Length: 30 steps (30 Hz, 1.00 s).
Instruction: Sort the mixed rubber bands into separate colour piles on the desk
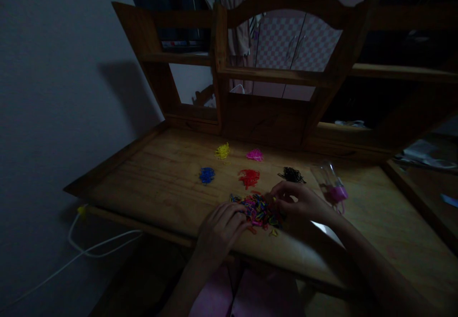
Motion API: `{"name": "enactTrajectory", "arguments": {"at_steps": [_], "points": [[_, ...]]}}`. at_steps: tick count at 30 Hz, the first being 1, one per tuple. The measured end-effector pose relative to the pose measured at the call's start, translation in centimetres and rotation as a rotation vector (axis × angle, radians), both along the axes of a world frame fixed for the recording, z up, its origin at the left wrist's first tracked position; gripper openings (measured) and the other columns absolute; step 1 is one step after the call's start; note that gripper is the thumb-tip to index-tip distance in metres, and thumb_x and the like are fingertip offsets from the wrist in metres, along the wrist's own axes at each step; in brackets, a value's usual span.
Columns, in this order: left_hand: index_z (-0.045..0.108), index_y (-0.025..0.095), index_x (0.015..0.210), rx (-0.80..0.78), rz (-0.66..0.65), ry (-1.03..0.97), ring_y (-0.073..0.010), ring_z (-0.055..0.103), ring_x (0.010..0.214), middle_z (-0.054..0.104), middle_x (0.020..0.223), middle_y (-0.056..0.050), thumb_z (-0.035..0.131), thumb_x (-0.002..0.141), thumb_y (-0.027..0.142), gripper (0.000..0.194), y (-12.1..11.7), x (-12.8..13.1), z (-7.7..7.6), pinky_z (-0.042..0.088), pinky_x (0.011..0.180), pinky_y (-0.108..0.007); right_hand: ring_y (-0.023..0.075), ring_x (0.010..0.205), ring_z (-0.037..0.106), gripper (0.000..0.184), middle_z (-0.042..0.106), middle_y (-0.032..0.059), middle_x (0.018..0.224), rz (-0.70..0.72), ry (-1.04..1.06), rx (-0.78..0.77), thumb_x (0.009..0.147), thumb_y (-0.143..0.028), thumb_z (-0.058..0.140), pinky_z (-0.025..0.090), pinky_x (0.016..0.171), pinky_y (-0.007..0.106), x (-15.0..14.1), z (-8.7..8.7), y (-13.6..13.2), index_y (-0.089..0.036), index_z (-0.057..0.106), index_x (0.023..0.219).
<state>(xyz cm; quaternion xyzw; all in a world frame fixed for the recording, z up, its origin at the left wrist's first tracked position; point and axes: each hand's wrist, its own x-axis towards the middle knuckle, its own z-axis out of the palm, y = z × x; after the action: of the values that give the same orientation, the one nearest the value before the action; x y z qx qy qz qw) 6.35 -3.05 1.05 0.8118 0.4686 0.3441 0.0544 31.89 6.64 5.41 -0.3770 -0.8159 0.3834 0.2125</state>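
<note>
One head-worn camera looks forward and down from above and behind the left hand (222, 226) and right hand (298, 201), near both yet wide, taking in the desk (153, 178) around them, the wooden shelf (222, 45) beyond and, dimly, what seems a cupboard (277, 45) farther off

Whether the right hand (299, 200) pinches a piece is too small to tell, while the left hand (222, 224) covers part of the multicoloured pile (258, 212).

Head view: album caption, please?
Left hand and right hand at a mixed-color pile, five single-color piles beyond, on a wooden desk.
</note>
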Motion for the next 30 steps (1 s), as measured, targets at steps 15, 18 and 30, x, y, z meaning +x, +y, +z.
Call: {"name": "enactTrajectory", "arguments": {"at_steps": [15,18,30], "points": [[0.058,0.025,0.119,0.024,0.065,0.079,-0.02,0.059,0.107,0.064,0.114,-0.005,0.054,0.092,0.03,0.027,0.0,0.3,-0.2,0.047,0.095,-0.038,0.0171,0.072,0.066,0.029,0.072,0.0075,0.081,-0.161,0.157,-0.088,0.078,-0.04,0.067,0.054,0.069,0.029,-4.4,-0.1,6.5,-0.013,0.071,0.088],[0.057,0.026,0.122,0.026,0.078,0.078,-0.0204,0.059,0.108,0.063,0.116,-0.006,0.055,0.092,0.031,0.03,0.1,0.3,-0.3,0.047,0.095,-0.037,0.0159,0.068,0.066,0.027,0.072,0.0078,0.077,-0.197,0.078,-0.004,0.078,-0.036,0.069,0.052,0.062,0.025,-9.3,0.0,9.3,-0.011,0.071,0.087],[0.054,0.028,0.126,0.016,0.097,0.071,-0.0194,0.057,0.109,0.062,0.117,-0.004,0.054,0.092,0.033,0.035,0.1,0.6,-0.3,0.045,0.099,-0.037,0.0191,0.087,0.063,0.026,0.071,0.0099,0.098,-0.158,-0.094,0.305,0.084,-0.03,0.058,0.045,0.075,0.026,-16.0,0.3,14.2,-0.013,0.07,0.1]]}}
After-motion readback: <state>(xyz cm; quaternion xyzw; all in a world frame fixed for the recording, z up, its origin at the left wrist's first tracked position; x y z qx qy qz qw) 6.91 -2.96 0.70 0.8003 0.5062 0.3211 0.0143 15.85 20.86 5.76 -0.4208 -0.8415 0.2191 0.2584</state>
